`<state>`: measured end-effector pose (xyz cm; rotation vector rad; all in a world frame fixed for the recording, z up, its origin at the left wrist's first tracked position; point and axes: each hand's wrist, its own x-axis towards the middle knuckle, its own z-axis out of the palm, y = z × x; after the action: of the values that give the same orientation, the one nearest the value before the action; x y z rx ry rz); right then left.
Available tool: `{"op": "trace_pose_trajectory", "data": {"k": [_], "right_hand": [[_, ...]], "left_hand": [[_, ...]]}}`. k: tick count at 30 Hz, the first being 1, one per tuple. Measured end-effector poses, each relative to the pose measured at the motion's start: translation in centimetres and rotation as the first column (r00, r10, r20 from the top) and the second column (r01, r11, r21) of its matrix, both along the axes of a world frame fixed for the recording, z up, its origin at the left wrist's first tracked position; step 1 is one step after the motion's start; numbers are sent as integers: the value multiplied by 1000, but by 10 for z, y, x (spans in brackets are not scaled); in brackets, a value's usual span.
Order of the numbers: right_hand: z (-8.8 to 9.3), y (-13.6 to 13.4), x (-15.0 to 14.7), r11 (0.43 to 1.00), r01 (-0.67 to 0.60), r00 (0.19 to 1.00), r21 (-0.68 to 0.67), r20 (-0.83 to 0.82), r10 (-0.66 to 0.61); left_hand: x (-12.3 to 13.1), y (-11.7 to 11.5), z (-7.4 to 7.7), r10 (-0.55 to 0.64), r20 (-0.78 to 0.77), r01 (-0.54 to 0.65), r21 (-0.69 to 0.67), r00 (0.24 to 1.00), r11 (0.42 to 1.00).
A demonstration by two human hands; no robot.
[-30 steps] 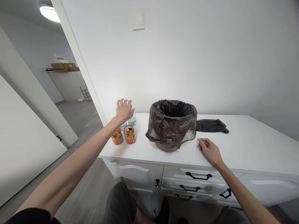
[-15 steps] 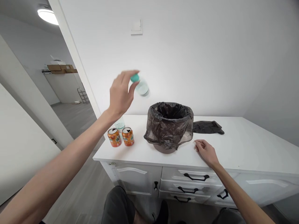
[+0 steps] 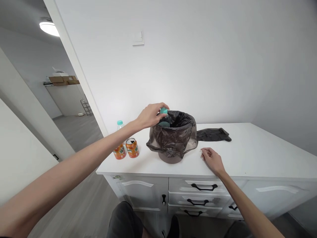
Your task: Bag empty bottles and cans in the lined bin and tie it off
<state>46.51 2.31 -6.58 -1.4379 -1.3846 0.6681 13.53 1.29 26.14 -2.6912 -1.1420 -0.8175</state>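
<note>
My left hand (image 3: pixel 153 114) pinches the teal cap of a clear plastic bottle (image 3: pixel 164 121). The bottle's body reaches down into the mouth of a trash can (image 3: pixel 170 159) lined with a dark, see-through trash bag (image 3: pixel 170 140), and its lower part is hidden by the bag. On the cabinet top to the right of the can rests my right hand (image 3: pixel 212 160), fingers curled in, nothing visible in them. To the left stand two orange soda cans (image 3: pixel 132 148), one partly behind my left forearm. Another teal-capped bottle (image 3: pixel 120 125) stands behind them.
A folded dark plastic bag (image 3: pixel 214 135) lies on the white cabinet top (image 3: pixel 250 155) behind my right hand. The wall rises directly at the back edge. Drawers with black handles (image 3: pixel 204 187) face my legs. A doorway opens at the left.
My left hand has come down and to the right, carrying the bottle from above the cans into the lined can's mouth. The view has shifted slightly; my right hand stays on the cabinet top.
</note>
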Motion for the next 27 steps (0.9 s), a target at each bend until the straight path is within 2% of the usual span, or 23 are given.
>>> {"op": "trace_pose_trajectory", "data": {"k": [3,6,10,15,23,25,27], "right_hand": [[1,1,-2,1000,7,1000,3,-23,-7],[6,-1,-5,1000,15,999,2,-35,-15],[12,-3,-7,1000,15,998,6,-54,-15],[16,-5,-7,1000,15,999,4,-45,-15],[24,-9,-12,1000,26,999,6,-41,-26],[24,-10,-12,1000,26,999,0,-25,-26],[23,-11,-12,999,32,999,-6,-9,-32]], "left_hand": [[7,16,-2,81,-120,-93,-99,990,991],[15,27,1,126,-239,-159,-128,963,979],[26,40,2,109,-341,-173,-162,934,972],[33,52,-6,74,-444,-181,-203,893,962],[19,48,-7,43,-430,-168,-256,902,952],[14,47,-10,10,-326,-101,-263,945,959],[5,51,-16,-20,-140,-30,-345,990,938]]}}
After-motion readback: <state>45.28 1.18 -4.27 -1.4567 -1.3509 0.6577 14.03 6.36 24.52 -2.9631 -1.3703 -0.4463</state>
